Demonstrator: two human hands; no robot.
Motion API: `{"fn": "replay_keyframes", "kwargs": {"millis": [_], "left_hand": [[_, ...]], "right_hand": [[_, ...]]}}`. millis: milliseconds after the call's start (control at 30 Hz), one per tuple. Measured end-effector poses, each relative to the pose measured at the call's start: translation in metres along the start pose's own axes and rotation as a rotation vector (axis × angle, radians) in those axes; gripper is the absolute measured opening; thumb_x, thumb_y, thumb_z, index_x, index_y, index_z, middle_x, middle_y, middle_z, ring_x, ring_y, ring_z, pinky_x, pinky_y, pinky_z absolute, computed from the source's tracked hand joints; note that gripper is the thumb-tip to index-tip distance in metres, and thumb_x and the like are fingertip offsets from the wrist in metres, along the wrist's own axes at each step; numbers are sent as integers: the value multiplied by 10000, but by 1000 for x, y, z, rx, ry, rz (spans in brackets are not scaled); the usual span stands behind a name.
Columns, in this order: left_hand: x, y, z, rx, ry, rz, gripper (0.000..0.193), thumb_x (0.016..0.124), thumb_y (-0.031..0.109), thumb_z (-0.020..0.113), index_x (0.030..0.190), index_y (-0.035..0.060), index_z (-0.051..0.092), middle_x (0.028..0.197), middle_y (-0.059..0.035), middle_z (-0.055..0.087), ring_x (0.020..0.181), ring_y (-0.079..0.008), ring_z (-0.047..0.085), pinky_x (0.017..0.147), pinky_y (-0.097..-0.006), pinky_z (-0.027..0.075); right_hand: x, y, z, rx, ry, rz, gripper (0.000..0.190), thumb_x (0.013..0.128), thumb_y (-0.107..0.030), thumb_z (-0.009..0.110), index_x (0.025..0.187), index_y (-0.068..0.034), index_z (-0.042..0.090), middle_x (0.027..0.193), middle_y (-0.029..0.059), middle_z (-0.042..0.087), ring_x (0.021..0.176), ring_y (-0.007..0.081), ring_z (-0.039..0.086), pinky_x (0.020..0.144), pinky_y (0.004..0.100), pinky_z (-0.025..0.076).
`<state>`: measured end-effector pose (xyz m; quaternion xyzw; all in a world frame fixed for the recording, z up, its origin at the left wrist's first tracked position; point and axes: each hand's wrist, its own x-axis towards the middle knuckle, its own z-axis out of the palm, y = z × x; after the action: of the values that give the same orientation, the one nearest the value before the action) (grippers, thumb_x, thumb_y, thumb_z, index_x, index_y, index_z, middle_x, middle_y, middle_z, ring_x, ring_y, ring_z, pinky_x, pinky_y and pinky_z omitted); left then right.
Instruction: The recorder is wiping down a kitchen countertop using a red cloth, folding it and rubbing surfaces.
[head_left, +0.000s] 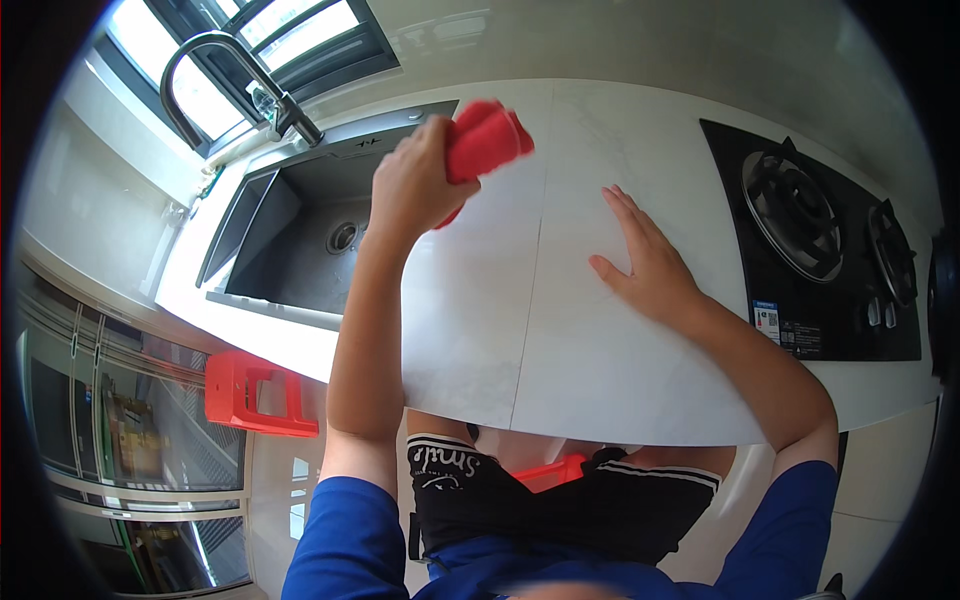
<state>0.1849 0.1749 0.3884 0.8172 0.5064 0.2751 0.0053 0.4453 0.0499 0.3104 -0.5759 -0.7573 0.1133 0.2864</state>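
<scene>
A bunched red cloth is gripped in my left hand, near the right rim of the sink. Part of the cloth pokes out below the fingers; the rest is hidden in the fist. My right hand holds nothing. Its thumb stands apart from the other fingers, and it is over the white countertop, left of the gas hob. Whether the palm touches the counter, I cannot tell. A thin seam runs across the countertop between my two hands.
A tall curved faucet rises behind the sink, with a clear bottle close by under the window. Two burners are set in the hob. A red plastic stool stands on the floor at the left, beside a glass-fronted sliding door.
</scene>
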Motion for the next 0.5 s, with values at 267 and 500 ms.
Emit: {"fn": "replay_keyframes", "kwargs": {"millis": [267, 500], "left_hand": [[-12, 15, 24, 144, -183, 240, 616, 642, 277, 761, 1176, 106, 507, 1078, -117, 648, 1001, -305, 644, 834, -413, 529], [-11, 37, 13, -846, 102, 66, 688, 703, 229, 759, 1253, 41, 391, 1104, -223, 606, 977, -368, 638, 842, -441, 521]], "right_hand": [[1, -12, -4, -47, -70, 41, 741, 904, -322, 617, 1468, 12, 270, 1488, 235, 358, 1429, 354, 280, 1157, 423, 274], [3, 10, 6, -212, -78, -98, 633, 919, -354, 595, 1370, 57, 429, 1448, 259, 408, 1404, 374, 320, 1155, 430, 268]]}}
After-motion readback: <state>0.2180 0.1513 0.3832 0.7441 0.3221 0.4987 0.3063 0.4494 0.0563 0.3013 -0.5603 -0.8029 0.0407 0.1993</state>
